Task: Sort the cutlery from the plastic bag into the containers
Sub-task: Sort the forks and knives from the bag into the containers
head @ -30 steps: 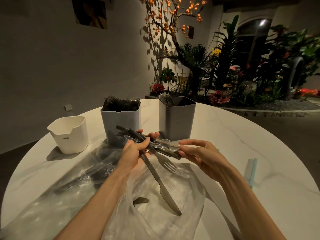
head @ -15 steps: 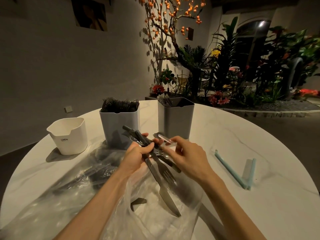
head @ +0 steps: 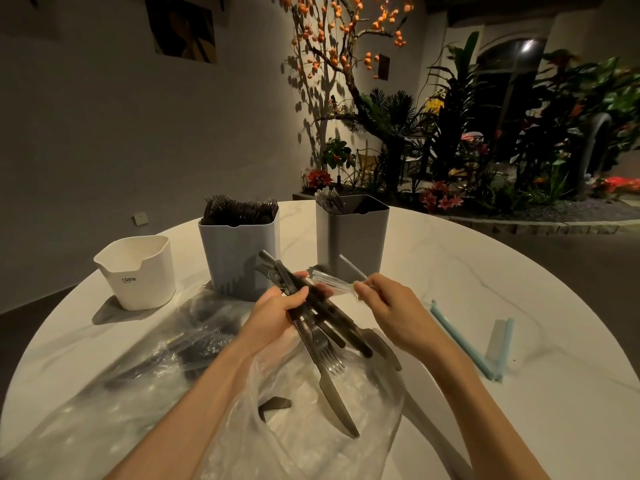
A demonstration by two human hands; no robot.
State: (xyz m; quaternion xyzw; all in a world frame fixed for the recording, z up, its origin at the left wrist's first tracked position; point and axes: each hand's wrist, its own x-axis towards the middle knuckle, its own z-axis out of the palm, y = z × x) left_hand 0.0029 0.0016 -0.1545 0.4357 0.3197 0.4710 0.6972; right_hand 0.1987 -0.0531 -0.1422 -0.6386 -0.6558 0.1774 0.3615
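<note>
My left hand (head: 277, 311) grips a bundle of dark plastic cutlery (head: 320, 329), knives and forks, slanting down over the clear plastic bag (head: 301, 427). My right hand (head: 388, 308) pinches a clear plastic piece of cutlery (head: 332, 284), blurred, just right of the bundle's top. Behind stand three containers: a white one (head: 138, 275) at the left, a pale grey one (head: 239, 258) packed with dark cutlery, and a darker grey one (head: 351, 233) holding a few clear pieces.
More dark cutlery lies inside the crumpled bag (head: 187, 344) at the left. A light blue bag clip (head: 467, 344) lies open on the round white table (head: 485, 278) at the right. The table's edge curves close on all sides.
My right hand has drawn the clear piece out of the bundle and moved it to the right. The left hand has tilted the bundle slightly and stays over the bag.
</note>
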